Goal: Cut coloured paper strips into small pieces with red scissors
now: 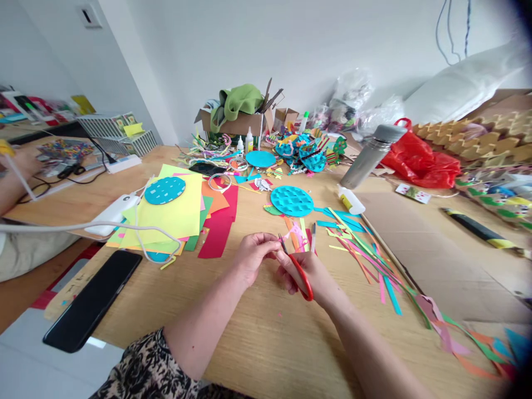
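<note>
My right hand [310,269] holds a pair of scissors [306,285] with red handles, their dark tips pointing up and to the left. My left hand [255,256] is closed in a pinch right at the scissor tips; whatever lies between its fingers is too small or hidden to make out. Just beyond the hands are pink paper scraps [296,230] and a pen [313,237]. Farther back lies a blue paper oval [292,200] with a raised scale-like pattern. Coloured paper strips [353,244] are scattered to the right of my hands.
Coloured paper sheets [189,202] and a phone [93,299] lie at left, crossed by a white cable [83,227]. At right are a steel bottle [366,158], a glue bottle [351,200], cardboard [419,233] and a utility knife [477,228]. Another person's arm [19,172] shows far left.
</note>
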Demonstrator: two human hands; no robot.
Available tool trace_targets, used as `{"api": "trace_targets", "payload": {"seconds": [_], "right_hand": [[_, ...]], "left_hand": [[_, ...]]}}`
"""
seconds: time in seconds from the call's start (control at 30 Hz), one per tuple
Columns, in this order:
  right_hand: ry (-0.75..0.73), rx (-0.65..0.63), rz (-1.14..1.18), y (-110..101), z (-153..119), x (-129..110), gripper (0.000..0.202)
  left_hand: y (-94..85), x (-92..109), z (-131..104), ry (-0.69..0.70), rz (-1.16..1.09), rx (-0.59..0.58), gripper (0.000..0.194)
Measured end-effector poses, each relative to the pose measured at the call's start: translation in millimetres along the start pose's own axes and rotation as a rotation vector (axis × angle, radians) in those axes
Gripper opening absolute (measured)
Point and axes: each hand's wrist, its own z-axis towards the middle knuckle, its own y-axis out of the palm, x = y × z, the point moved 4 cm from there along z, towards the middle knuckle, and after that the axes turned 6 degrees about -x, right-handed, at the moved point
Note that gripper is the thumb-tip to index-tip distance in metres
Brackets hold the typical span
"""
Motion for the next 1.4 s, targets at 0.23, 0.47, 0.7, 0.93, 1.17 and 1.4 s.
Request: {"api": "trace_targets", "payload": {"seconds": [0.23, 0.47, 0.7, 0.93, 1.17, 1.4], "right_hand": [[-0.031, 0.000, 0.020, -0.1, 0.2, 2.1, 0.049], [0.008, 0.012, 0.008, -0.1, -2.2, -2.0, 0.047], [0.002, -0.001, 0.017, 0.5, 0.2, 0.3, 0.047], [0.015, -0.006, 0.023, 1.3, -2.5, -3.5, 0.048], [0.050, 0.003, 0.006, 0.4, -1.0, -1.7, 0.046], [0.023, 0.039, -0.002, -2.6, -1.1, -1.6, 0.048]], "left_hand": [[1.7, 1.2, -1.3, 0.006, 0.003, -0.011, 0.012], [1.3, 1.4, -0.8, -0.004, -0.004, -0.014, 0.015], [0.1, 2.2, 0.0, -0.016, -0.003, -0.008, 0.017], [-1.4, 2.4, 1.0, -0.004, 0.021, -0.004, 0.015], [-2.6, 2.1, 1.8, 0.014, 0.040, 0.003, 0.014], [-13.8, 8.2, 6.0, 0.030, 0.156, 0.010, 0.013]]}}
